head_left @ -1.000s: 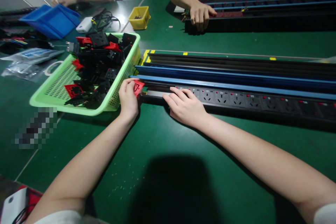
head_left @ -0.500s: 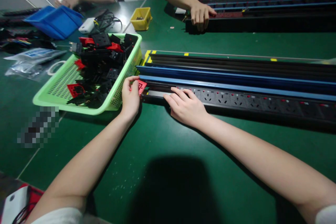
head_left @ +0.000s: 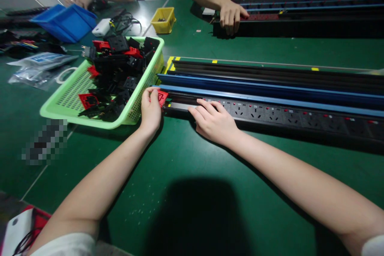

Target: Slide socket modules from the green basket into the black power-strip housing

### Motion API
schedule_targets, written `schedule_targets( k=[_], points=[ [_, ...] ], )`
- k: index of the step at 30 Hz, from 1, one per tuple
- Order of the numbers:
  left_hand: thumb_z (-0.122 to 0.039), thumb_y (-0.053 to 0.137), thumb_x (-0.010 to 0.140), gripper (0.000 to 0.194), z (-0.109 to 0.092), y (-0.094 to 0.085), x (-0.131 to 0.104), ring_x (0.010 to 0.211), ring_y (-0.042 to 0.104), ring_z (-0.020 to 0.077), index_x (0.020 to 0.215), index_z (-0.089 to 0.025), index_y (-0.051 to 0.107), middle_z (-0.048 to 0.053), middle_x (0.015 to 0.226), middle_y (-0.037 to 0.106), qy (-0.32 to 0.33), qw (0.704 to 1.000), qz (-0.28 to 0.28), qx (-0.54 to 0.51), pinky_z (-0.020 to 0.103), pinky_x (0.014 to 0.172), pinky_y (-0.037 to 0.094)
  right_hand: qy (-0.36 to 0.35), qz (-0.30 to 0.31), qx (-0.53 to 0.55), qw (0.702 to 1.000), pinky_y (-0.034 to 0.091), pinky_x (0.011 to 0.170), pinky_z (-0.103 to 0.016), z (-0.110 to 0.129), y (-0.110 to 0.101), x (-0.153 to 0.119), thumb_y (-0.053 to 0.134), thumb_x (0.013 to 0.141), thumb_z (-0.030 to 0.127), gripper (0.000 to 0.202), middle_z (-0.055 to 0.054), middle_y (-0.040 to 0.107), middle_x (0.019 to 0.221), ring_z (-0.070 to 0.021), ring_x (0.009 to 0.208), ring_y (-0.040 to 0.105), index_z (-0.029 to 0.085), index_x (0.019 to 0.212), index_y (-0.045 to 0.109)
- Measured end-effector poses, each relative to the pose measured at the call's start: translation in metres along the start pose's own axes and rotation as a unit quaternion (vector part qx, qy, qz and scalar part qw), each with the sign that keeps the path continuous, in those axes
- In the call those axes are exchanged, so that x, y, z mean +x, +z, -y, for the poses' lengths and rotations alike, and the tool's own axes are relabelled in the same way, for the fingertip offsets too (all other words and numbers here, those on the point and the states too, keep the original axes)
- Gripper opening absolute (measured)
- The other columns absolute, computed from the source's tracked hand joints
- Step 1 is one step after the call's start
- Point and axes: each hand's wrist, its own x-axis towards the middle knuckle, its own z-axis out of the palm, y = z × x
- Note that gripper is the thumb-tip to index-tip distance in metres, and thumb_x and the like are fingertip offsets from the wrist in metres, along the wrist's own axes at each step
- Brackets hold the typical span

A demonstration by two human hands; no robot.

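Note:
At the left end of a long black socket strip (head_left: 261, 114), my left hand (head_left: 151, 110) grips a red socket piece (head_left: 162, 97) between thumb and fingers. My right hand (head_left: 214, 122) lies on the strip with its fingers apart, over the first black sockets and the edge of a bare channel section (head_left: 181, 106). Blue rails (head_left: 270, 98) run along the strip's far side. Left of my left hand stands a light green basket (head_left: 67, 98) holding black and red socket pieces.
A yellow bin (head_left: 163, 21) and a tilted blue bin (head_left: 64, 23) stand farther back. Across the table, a person's hand (head_left: 232, 17) presses on another long strip. Plastic bags (head_left: 39, 68) lie at the left.
The whole view has shifted slightly. Both hands keep nearly the same places on the strip, and the red piece is still in my left hand.

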Motion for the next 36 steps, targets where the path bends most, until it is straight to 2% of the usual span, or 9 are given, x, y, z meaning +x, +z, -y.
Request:
schedule_targets(
  k=[5,13,18,22,27,31,36],
  points=[
    [-0.06,0.053,0.097,0.042,0.0015,-0.0008,0.0007,0.085,0.06,0.0157,0.099,-0.02,0.065,0.004,0.092,0.061,0.019,1.0,0.006,0.014,0.025,0.081,0.05,0.004,0.004,0.013,1.0,0.037,0.104,-0.041,0.0001,0.0008,-0.0003,0.047,0.101,0.019,0.039,-0.014,0.073,0.121,-0.0298,0.135,0.055,0.011,0.138,0.059],
    [-0.055,0.052,0.099,0.036,-0.0022,-0.0014,-0.0013,0.091,0.061,0.0166,0.101,-0.021,0.065,0.006,0.098,0.064,0.041,0.999,0.004,0.036,0.025,0.086,0.049,-0.001,0.001,0.004,1.0,0.037,0.104,-0.041,-0.0001,0.0004,-0.0002,0.046,0.102,0.019,0.038,-0.014,0.073,0.121,-0.0299,0.133,0.056,0.011,0.136,0.06],
    [-0.062,0.049,0.099,0.044,0.0,-0.0023,-0.0012,0.093,0.061,0.0178,0.101,-0.021,0.065,0.007,0.099,0.064,0.061,0.997,0.004,0.044,0.028,0.089,0.049,0.003,0.004,0.012,1.0,0.037,0.104,-0.041,0.0,-0.0001,-0.0003,0.046,0.101,0.018,0.039,-0.014,0.073,0.12,-0.0297,0.134,0.055,0.01,0.137,0.06],
    [-0.065,0.048,0.098,0.047,0.0011,-0.0021,-0.0016,0.091,0.061,0.0167,0.103,-0.021,0.064,0.006,0.098,0.064,0.052,0.998,0.012,0.031,0.026,0.085,0.05,0.002,0.005,0.007,1.0,0.037,0.104,-0.041,0.0,0.0001,-0.0002,0.046,0.102,0.018,0.039,-0.014,0.073,0.121,-0.0296,0.134,0.055,0.011,0.137,0.059],
    [-0.058,0.052,0.099,0.039,-0.0021,-0.0024,-0.0029,0.086,0.061,0.0153,0.102,-0.022,0.064,0.005,0.095,0.063,0.047,0.999,0.02,0.018,0.024,0.082,0.05,0.0,-0.001,0.003,1.0,0.037,0.104,-0.042,-0.0005,0.0009,-0.0001,0.045,0.102,0.018,0.038,-0.014,0.073,0.12,-0.03,0.133,0.056,0.011,0.136,0.06],
    [-0.047,0.053,0.1,0.026,-0.001,-0.0036,-0.0021,0.086,0.06,0.0148,0.102,-0.023,0.065,0.005,0.097,0.064,0.053,0.998,0.024,0.024,0.024,0.08,0.05,0.004,0.008,0.015,1.0,0.037,0.105,-0.042,-0.0005,0.0012,-0.0003,0.047,0.101,0.018,0.04,-0.015,0.073,0.121,-0.0302,0.135,0.055,0.011,0.139,0.059],
    [-0.036,0.054,0.097,0.021,0.0041,-0.0051,-0.0007,0.069,0.055,0.0122,0.111,-0.022,0.063,0.001,0.088,0.06,0.022,0.999,0.041,0.016,0.022,0.065,0.048,0.001,0.004,0.007,1.0,0.037,0.104,-0.041,0.0,0.0008,-0.0001,0.046,0.102,0.019,0.039,-0.014,0.073,0.121,-0.0299,0.134,0.055,0.01,0.137,0.06]
  ],
)
